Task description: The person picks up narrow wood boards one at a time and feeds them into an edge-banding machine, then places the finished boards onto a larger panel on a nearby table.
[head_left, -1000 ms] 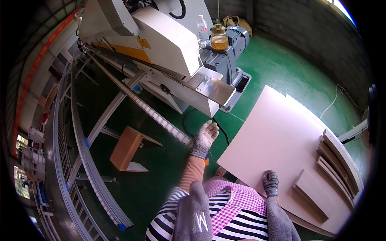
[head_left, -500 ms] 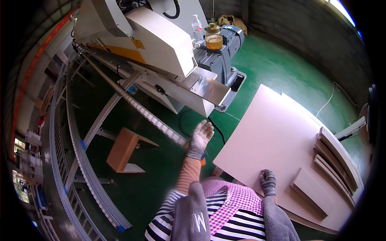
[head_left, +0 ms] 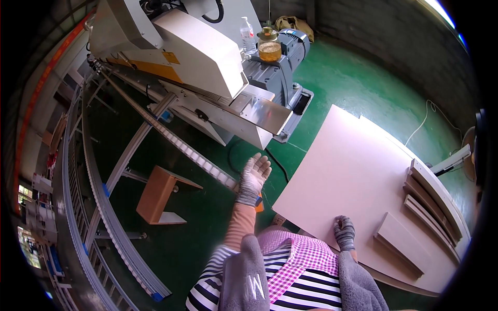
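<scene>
Pale board (head_left: 332, 166) lies under and ahead of the right hand (head_left: 344, 233), the nearer one; its fingers are curled narrow, nothing seen in them. Block (head_left: 399, 246) right of them, long axis slanting away lower-right. Left hand (head_left: 253, 179): fingers wide, bare; roller rail (head_left: 194, 155) end beside wrist, green floor (head_left: 289, 159) between fingers and board edge.

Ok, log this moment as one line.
left hand: open, near roller rail | right hand: curled, over pale board | narrow panels: on board
</scene>
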The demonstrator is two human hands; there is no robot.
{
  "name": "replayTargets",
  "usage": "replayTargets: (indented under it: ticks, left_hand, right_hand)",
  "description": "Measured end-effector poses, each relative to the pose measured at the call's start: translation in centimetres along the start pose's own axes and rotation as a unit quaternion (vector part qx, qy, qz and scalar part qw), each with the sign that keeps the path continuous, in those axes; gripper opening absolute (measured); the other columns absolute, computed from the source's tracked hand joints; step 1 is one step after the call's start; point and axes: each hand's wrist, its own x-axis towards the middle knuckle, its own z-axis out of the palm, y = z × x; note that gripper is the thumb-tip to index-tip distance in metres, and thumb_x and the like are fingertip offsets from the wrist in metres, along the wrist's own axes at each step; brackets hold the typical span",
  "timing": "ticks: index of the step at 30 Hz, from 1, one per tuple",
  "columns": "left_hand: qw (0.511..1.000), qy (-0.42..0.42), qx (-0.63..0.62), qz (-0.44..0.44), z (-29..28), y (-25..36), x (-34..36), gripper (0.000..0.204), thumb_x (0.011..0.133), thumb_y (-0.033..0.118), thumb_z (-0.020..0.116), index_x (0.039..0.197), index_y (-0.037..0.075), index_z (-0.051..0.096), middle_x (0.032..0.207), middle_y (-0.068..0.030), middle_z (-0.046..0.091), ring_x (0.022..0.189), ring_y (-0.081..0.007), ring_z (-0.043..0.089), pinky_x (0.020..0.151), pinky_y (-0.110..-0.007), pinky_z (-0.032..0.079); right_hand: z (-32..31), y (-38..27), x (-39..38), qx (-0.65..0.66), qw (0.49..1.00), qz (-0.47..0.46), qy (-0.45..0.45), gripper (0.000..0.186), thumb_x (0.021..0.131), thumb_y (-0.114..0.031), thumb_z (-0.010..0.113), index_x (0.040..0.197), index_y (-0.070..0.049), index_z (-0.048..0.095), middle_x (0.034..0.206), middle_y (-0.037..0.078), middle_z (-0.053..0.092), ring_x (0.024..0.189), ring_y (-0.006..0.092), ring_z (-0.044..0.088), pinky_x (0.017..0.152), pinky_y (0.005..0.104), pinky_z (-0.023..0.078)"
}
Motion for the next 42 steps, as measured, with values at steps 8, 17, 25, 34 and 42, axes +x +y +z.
replayTargets:
  ticks: [8,17,25,34,42]
  left_hand:
    - [1.000,-0.008,-0.006,0.001,0.0,0.1,0.0,0.043,0.098,0.039,0.048,0.129,0.011,0.055,0.119,-0.0095,0.064,0.106,-0.0254,0.062,0.098,-0.045,0.048]
    - [1.000,-0.016,-0.009,0.006,0.2,0.1,-0.1,0.044,0.098,0.040,0.048,0.130,0.010,0.054,0.119,-0.0096,0.064,0.106,-0.0250,0.062,0.099,-0.045,0.047]
    - [1.000,-0.010,-0.004,0.004,0.2,0.1,-0.1,0.043,0.098,0.040,0.049,0.129,0.010,0.055,0.118,-0.0094,0.064,0.105,-0.0251,0.062,0.097,-0.045,0.047]
    - [1.000,-0.002,0.002,-0.002,0.4,0.1,-0.2,0.043,0.097,0.040,0.050,0.128,0.011,0.056,0.118,-0.0090,0.064,0.105,-0.0247,0.061,0.098,-0.045,0.047]
    - [1.000,0.005,0.004,-0.003,0.5,0.2,-0.2,0.042,0.097,0.040,0.050,0.126,0.011,0.056,0.118,-0.0089,0.064,0.105,-0.0244,0.061,0.098,-0.045,0.047]
  right_hand:
    - [-0.3,-0.5,0.2,-0.016,1.000,0.002,-0.013,0.017,0.081,-0.004,0.066,0.098,-0.008,0.065,0.083,0.011,0.063,0.077,0.0233,0.062,0.072,0.0353,0.051]
    - [-0.2,-0.2,0.3,-0.009,1.000,0.013,-0.017,0.018,0.080,-0.004,0.066,0.098,-0.009,0.066,0.082,0.010,0.063,0.075,0.0225,0.061,0.072,0.0351,0.052]
    - [0.0,0.3,0.3,-0.016,1.000,0.010,-0.013,0.018,0.081,-0.005,0.066,0.098,-0.010,0.066,0.082,0.009,0.064,0.075,0.0206,0.061,0.072,0.0338,0.052]
    - [-0.4,-0.4,0.2,0.003,1.000,0.024,-0.018,0.018,0.078,-0.006,0.065,0.096,-0.010,0.066,0.084,0.014,0.063,0.078,0.0290,0.063,0.073,0.0403,0.052]
    - [-0.6,-0.6,0.3,-0.008,0.999,0.030,-0.028,0.019,0.080,-0.006,0.065,0.098,-0.010,0.066,0.085,0.011,0.064,0.079,0.0244,0.063,0.074,0.0364,0.052]
